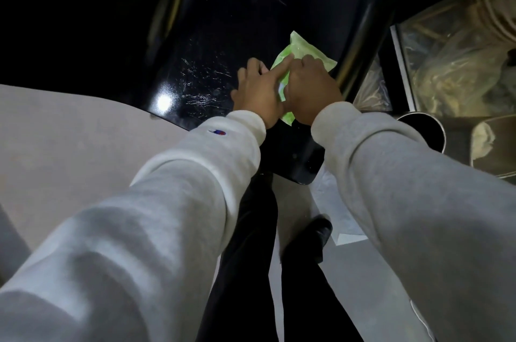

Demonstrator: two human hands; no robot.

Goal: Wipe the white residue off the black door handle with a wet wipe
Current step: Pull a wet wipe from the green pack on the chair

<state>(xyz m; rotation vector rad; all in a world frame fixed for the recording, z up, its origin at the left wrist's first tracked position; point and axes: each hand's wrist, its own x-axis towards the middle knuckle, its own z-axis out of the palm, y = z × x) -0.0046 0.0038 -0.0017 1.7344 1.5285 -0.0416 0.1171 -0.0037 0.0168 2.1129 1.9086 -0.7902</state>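
Head view, dim light. Upper left of frame is near black; nothing readable there. The door handle itself cannot be picked out with certainty; a glossy black cylindrical bar (360, 42) runs up just right of the hands.

Green wipe pack (300, 58), soft shiny plastic, lies on a glossy black panel (223, 34), largely covered by both hands. Left hand (258, 93) lies over the pack's left edge, forefinger stretched out along it, the other fingers spread on the panel. Right hand (311, 90) is curled over the pack, gripping it; its fingertips are hidden. No loose wipe visible.

Panel carries white scratch-like streaks (201, 81) and a bright glare spot, left of the hands.

Pale grey sleeves fill the lower frame. Grey floor below, dark trousers, one black shoe (315, 235). Right: round metal bin (424, 129), crumpled clear plastic behind glass.
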